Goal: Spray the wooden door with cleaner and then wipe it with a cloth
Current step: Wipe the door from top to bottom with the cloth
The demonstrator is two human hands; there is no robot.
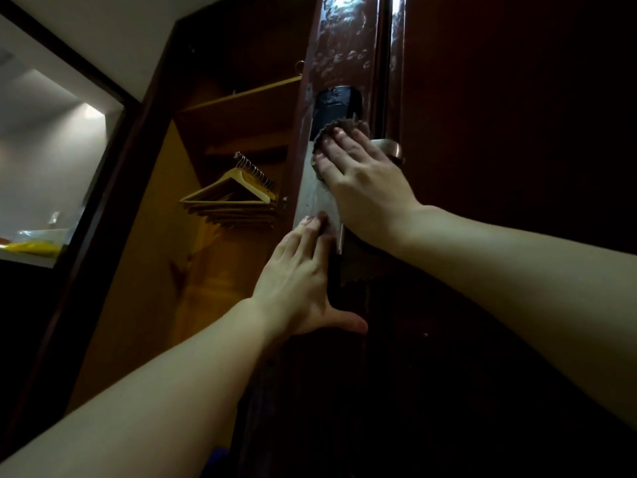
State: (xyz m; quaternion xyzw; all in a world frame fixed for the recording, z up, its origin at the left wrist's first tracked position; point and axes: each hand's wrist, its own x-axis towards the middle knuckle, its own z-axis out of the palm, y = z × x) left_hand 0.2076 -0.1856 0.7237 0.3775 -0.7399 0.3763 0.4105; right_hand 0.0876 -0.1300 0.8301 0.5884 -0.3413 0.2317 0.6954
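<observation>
The dark reddish wooden door [482, 98] fills the right half of the view, and its upper stile [344, 39] shows streaks of cleaner. My right hand [358, 181] presses a brownish cloth [339, 127] with a zigzag edge flat against the door, just below the black lock panel [332, 105] and over the metal lock plate [315, 201]. More of the cloth hangs below my right wrist. My left hand [303, 281] holds the door's edge with the fingers on the plate and the thumb spread out. No spray bottle is in view.
A bronze door handle [389, 148] sticks out right of my right hand. Left of the door, an open wardrobe [213, 236] holds several wooden hangers [234, 194] and a shelf. At far left, a lit opening shows a yellow object [34, 248] on a counter.
</observation>
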